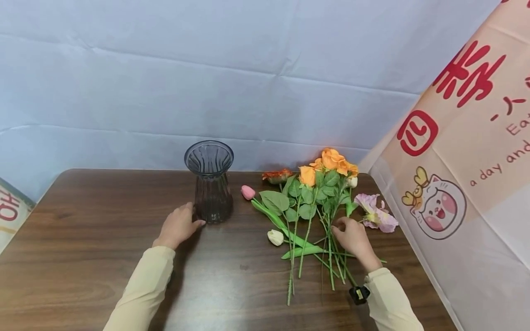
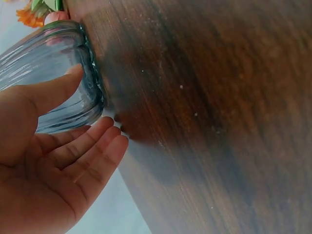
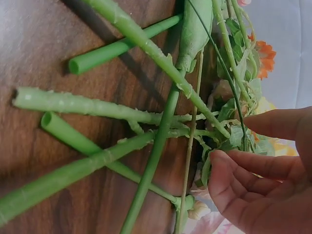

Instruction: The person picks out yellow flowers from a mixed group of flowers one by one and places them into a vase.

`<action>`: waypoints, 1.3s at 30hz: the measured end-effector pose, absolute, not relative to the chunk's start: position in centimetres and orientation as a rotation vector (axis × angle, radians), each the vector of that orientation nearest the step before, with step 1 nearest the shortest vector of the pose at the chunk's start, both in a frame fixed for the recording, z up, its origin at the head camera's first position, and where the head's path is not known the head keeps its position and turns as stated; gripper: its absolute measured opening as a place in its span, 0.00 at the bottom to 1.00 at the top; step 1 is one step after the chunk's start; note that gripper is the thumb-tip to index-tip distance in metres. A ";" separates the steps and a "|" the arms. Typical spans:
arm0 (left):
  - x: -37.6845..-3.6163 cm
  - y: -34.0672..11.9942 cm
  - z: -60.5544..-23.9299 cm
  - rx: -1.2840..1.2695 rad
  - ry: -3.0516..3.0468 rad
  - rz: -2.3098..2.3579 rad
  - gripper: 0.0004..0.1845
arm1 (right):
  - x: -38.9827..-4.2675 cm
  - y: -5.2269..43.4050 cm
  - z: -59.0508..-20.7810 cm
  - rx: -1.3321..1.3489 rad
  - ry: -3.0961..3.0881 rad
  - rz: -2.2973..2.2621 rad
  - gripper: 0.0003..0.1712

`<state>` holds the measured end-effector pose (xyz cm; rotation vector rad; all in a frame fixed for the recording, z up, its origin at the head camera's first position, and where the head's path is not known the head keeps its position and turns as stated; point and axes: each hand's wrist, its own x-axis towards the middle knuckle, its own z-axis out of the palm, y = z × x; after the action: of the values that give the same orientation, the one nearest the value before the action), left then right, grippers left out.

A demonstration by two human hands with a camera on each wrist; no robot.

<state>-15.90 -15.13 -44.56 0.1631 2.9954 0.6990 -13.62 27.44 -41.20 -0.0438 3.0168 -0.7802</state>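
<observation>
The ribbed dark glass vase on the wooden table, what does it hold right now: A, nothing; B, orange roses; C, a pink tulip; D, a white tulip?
A: the ribbed dark glass vase stands with no stem in its mouth, while the artificial flowers all lie on the wooden table to its right.

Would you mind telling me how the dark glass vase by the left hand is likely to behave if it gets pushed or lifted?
The vase looks like ribbed glass, so it is probably heavy for its size and breakable. It narrows in the middle and flares at the rim, so a push high up might tip it. The left hand rests low at its base, likely the steadier spot.
</observation>
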 end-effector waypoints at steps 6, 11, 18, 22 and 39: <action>-16.2 -15.0 -44.5 0.148 2.967 0.651 0.34 | -14.1 27.2 -41.4 0.025 2.957 -0.857 0.14; -16.4 -15.0 -44.4 0.139 2.968 0.616 0.35 | -14.5 26.9 -41.2 0.132 2.843 -0.993 0.13; -16.4 -14.9 -44.4 0.128 2.975 0.603 0.34 | -15.0 26.9 -41.0 0.262 2.703 -1.200 0.10; -16.3 -14.9 -44.3 0.127 2.978 0.587 0.32 | -15.2 26.9 -41.0 0.314 2.599 -1.332 0.09; -16.3 -15.0 -44.3 0.133 2.984 0.572 0.31 | -15.7 27.8 -40.3 0.358 2.167 -1.773 0.07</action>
<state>-16.32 -15.00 -44.26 0.1332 2.9838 0.5721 -15.69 27.79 -40.34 0.3578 2.1669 -1.7729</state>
